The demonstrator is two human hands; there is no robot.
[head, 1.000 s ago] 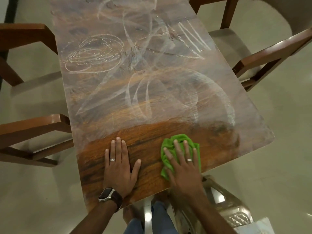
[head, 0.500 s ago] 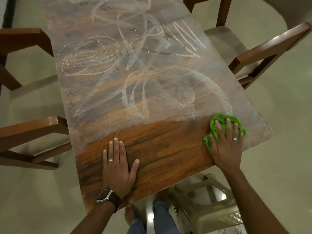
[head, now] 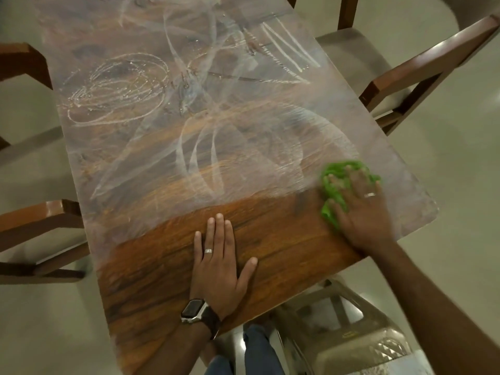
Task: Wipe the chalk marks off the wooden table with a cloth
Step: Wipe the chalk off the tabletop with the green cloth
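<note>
- grip: right hand (head: 359, 209) lies spread over the bunched green cloth (head: 334, 190), fingers mostly straight, palm bearing down. that reads as pressing, not pinching; whether any fingertip hooks the far folds i cannot tell, that part is blurred.
- left hand (head: 216, 263) is flat and holding nothing, fingers together, thumb out, palm planted near the table's (head: 151, 280) near edge. likely a brace so the person can lean in and load the wiping hand.
- cloth sits close to the table's right edge, just on the line where clean wood meets haze. sensible place: each pass eats into the smeared zone from the cleaned side.
- near strip of the table shows bare dark grain, so judged done there.
- middle: chalk marks (head: 200, 158) are smeared arcs, half lifted.
- far left: scribbled ovals (head: 119, 87) look crisp and untouched; far right has straight strokes (head: 292, 50). most of the top is still to do.
- chairs (head: 422, 66) flank both long edges, pulled clear of the top.
</note>
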